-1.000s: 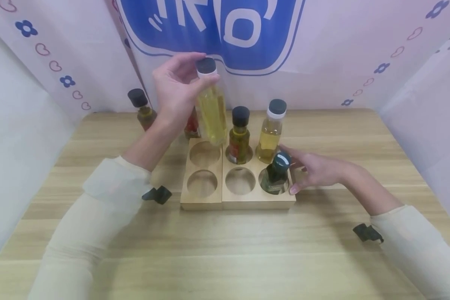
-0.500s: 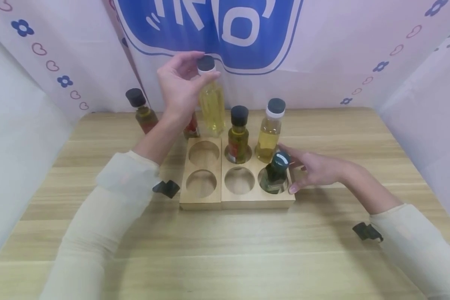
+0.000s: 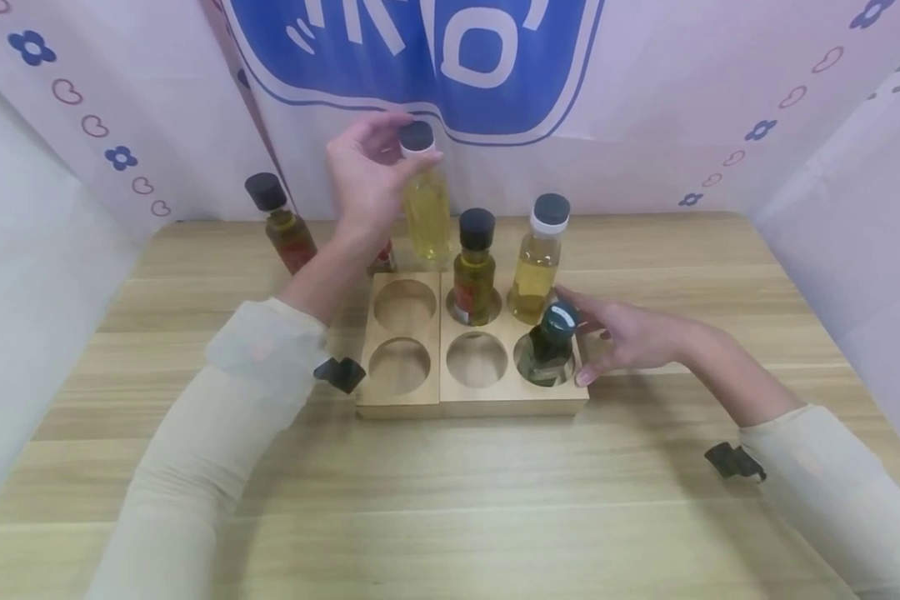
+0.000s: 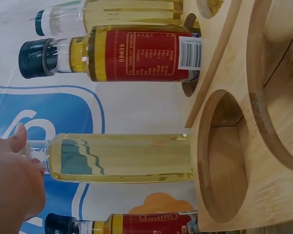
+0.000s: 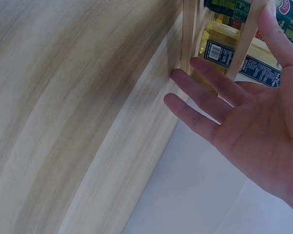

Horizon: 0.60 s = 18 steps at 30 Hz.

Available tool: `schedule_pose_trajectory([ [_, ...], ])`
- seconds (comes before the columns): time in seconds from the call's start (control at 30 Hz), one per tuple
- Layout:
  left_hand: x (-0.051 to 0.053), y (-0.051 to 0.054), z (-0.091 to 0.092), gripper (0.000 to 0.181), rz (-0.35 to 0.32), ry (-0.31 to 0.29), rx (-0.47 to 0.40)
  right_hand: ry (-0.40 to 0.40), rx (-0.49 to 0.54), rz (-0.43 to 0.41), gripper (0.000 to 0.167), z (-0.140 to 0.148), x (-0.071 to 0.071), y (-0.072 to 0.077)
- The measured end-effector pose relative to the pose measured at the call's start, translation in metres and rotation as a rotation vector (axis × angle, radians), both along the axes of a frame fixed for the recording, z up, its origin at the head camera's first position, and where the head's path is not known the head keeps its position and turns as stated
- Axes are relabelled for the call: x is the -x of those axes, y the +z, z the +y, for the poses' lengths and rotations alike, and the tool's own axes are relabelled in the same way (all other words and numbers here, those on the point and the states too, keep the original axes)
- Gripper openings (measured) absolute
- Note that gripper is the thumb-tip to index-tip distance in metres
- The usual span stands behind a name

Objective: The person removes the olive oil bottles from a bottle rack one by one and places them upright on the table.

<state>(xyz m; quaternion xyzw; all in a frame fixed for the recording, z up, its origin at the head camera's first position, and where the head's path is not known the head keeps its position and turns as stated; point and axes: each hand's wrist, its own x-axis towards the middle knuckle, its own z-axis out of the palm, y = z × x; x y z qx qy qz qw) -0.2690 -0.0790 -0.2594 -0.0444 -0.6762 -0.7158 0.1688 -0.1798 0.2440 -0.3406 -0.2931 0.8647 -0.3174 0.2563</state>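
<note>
The left hand (image 3: 371, 175) grips a clear bottle of pale yellow oil (image 3: 427, 212) by its neck, just below the dark cap, behind the wooden rack (image 3: 461, 408). In the left wrist view that bottle (image 4: 122, 158) stands beside an empty round hole of the rack. The right hand (image 3: 630, 335) rests against the rack's right end, fingers spread, near a dark green bottle (image 3: 552, 346) in the front right hole. A red-labelled bottle (image 3: 474, 283) and a white-collared oil bottle (image 3: 536, 275) occupy back holes. In the right wrist view the right hand (image 5: 249, 112) has extended fingers.
A black-capped bottle (image 3: 288, 233) stands at the back left, and another red-labelled bottle (image 3: 384, 257) is partly hidden behind the left wrist. The wooden table (image 3: 495, 508) meets a printed backdrop (image 3: 615, 175) at its back edge.
The left hand first moved the oil bottle back and down behind the rack, then slightly right. The right hand stays at the rack's end. The head view has shifted slightly.
</note>
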Motion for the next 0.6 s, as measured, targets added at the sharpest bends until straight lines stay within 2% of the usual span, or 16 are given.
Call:
schedule_pose_trajectory([
  [0.27,0.002,-0.007,0.000,0.050,-0.064,0.013,0.047,0.005,0.003,-0.003,0.124,-0.001,0.000,0.000],
  [0.6,0.006,-0.012,0.003,0.055,-0.119,0.001,0.044,-0.006,-0.013,-0.001,0.125,0.000,0.000,-0.001],
])
